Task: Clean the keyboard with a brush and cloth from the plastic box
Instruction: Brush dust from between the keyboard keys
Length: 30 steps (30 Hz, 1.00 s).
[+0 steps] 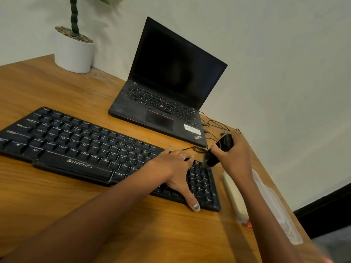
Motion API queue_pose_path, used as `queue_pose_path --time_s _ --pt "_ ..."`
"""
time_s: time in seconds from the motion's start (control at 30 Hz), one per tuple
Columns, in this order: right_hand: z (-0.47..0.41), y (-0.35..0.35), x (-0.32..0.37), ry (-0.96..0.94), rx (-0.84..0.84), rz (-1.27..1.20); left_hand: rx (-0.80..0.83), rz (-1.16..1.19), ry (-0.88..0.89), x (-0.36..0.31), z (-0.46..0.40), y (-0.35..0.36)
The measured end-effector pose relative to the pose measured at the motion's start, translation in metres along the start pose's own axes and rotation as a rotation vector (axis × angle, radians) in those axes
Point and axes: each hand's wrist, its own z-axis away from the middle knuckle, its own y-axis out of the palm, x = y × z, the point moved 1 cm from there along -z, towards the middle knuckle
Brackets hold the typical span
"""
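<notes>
From my seat the room looks dim and warm, with soft even light and a greenish-grey cast on the wall (275,54); I see only faint, diffuse shadows under the keyboard (95,149) and beside the plant pot (73,54). The wide lens bends and tilts the desk (57,196) edges, and the laptop (171,82) screen is dark with no glare. Motion blur smears the brush (214,156) bristles and the lower right corner, and the plastic box (275,205) looks soft.

Bare desk (57,196) before keyboard (79,149) — laptop (167,103) blocks behind.
</notes>
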Motion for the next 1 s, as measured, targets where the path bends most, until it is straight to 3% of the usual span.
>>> queue_pose_path --time_s 0.17,0.3,0.43,0.6,0.73,0.9,1.0 --pt "-0.001 0.002 -0.002 -0.045 -0.017 0.054 -0.001 0.002 0.001 -0.001 0.001 -0.001" --pt "-0.002 -0.001 -0.008 0.060 0.034 -0.162 0.000 0.000 -0.001 0.000 0.001 -0.001" --pt "0.002 -0.005 -0.008 0.040 0.012 -0.068 0.001 -0.007 0.002 -0.001 0.001 -0.001" --pt "-0.001 -0.022 0.008 0.153 0.391 -0.140 0.008 -0.017 0.000 -0.002 0.001 -0.002" --pt "0.004 -0.015 0.011 0.055 0.205 0.001 0.011 -0.012 -0.002 -0.001 0.001 -0.001" --pt "0.001 -0.032 0.015 0.235 0.494 -0.141 0.015 -0.008 -0.004 -0.001 0.001 -0.001" --pt "0.008 -0.024 0.014 0.149 0.370 -0.118 0.015 -0.015 -0.002 -0.001 0.001 -0.001"
